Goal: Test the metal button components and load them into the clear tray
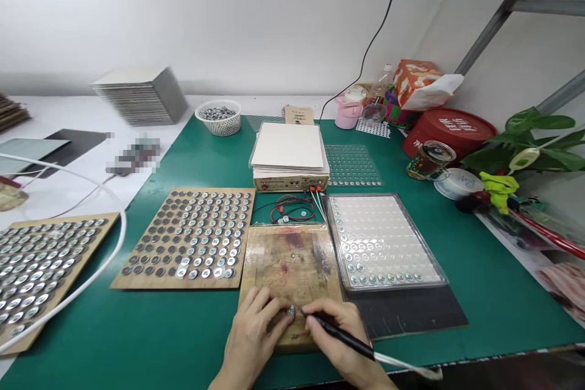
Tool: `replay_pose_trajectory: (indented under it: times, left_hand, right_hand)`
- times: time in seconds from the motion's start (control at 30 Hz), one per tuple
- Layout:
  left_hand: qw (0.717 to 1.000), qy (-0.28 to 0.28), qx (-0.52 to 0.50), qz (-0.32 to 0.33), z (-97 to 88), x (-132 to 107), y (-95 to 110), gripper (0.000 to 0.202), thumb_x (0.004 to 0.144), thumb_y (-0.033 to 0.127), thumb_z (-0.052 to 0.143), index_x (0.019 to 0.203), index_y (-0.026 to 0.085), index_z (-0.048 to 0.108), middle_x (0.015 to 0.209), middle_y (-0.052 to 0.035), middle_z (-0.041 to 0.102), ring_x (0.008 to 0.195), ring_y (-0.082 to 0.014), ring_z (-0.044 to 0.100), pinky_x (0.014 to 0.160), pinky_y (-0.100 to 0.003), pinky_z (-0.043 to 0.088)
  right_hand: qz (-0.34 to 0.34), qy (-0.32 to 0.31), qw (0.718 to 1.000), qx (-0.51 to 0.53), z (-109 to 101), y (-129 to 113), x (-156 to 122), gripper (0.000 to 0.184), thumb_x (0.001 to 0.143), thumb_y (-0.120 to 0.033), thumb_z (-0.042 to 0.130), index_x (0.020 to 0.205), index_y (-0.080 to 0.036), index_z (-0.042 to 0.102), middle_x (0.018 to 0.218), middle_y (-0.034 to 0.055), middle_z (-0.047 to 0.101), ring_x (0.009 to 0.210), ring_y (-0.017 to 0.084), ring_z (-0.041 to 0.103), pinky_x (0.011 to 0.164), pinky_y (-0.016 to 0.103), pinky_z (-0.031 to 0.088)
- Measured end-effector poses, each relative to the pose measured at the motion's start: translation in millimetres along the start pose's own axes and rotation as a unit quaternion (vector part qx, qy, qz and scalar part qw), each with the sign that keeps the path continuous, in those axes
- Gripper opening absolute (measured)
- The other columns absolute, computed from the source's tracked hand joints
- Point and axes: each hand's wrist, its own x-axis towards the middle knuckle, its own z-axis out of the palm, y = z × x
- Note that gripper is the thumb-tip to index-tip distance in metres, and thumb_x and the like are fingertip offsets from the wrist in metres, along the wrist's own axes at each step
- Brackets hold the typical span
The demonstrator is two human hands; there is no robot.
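My left hand [253, 335] pinches a small round metal disc [291, 311] by its edge, just above a stained wooden board [290, 265] wrapped in clear film. My right hand [338, 335] grips a black pen-shaped tool [340, 334] with a white cable [406, 365] trailing to the lower right. Its tip sits at the disc, touching it or almost touching; I cannot tell which. Both hands rest on the board's near end, and my fingers hide that part of it.
Wooden boards of metal discs [192, 237] lie left of the board. A clear tray of discs [384, 241] stands to the right on a black sheet [406, 311]. Ahead are a bench power unit [291, 183] with red and black leads, stacked white cards [287, 146] and a basket [218, 117].
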Motion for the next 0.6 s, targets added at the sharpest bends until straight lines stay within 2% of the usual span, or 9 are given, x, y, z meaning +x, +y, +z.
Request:
replay_pose_trajectory:
  times: [0.07,0.13,0.4,0.5,0.6]
  left_hand:
    - [1.0,0.0,0.002,0.003,-0.4,0,0,0.016,0.092,0.027,0.051,0.089,0.022,0.066,0.077,-0.0036,0.058,0.075,-0.0177,0.054,0.062,-0.026,0.047]
    - [1.0,0.002,0.002,0.005,-0.9,1,-1,0.015,0.092,0.026,0.052,0.09,0.023,0.067,0.077,-0.0035,0.057,0.074,-0.0176,0.054,0.062,-0.026,0.046]
    - [1.0,-0.009,-0.008,-0.016,-2.9,2,7,0.015,0.09,0.024,0.055,0.09,0.023,0.069,0.076,-0.0042,0.057,0.075,-0.0179,0.054,0.062,-0.027,0.047]
    - [0.999,-0.01,-0.018,-0.024,-22.4,9,-5,0.018,0.092,0.025,0.052,0.087,0.021,0.069,0.078,-0.0045,0.061,0.078,-0.0172,0.056,0.065,-0.026,0.049]
    - [0.994,0.05,0.071,-0.066,-65.3,17,-44,0.025,0.094,0.033,0.048,0.087,0.02,0.069,0.085,-0.0031,0.066,0.083,-0.0163,0.059,0.073,-0.027,0.05]
  right_hand:
    - [0.018,-0.019,1.0,-0.017,16,2,4,0.018,0.078,-0.02,0.053,0.075,-0.016,0.071,0.062,0.0023,0.068,0.055,0.015,0.064,0.051,0.021,0.047]
    - [0.034,-0.025,0.998,-0.037,21,6,6,0.02,0.076,-0.021,0.051,0.072,-0.015,0.07,0.061,0.0023,0.067,0.054,0.015,0.062,0.051,0.021,0.045]
    - [0.039,-0.071,0.992,-0.096,15,1,12,0.018,0.078,-0.02,0.048,0.068,-0.017,0.063,0.059,-0.0003,0.062,0.056,0.015,0.061,0.052,0.021,0.041]
    - [-0.003,-0.075,0.991,-0.112,15,7,12,0.018,0.081,-0.018,0.049,0.066,-0.018,0.059,0.056,-0.0017,0.059,0.052,0.014,0.06,0.048,0.02,0.041]
    - [-0.131,-0.016,0.987,-0.097,18,20,8,0.017,0.087,-0.014,0.049,0.082,-0.019,0.064,0.069,0.0007,0.067,0.061,0.015,0.065,0.055,0.02,0.049]
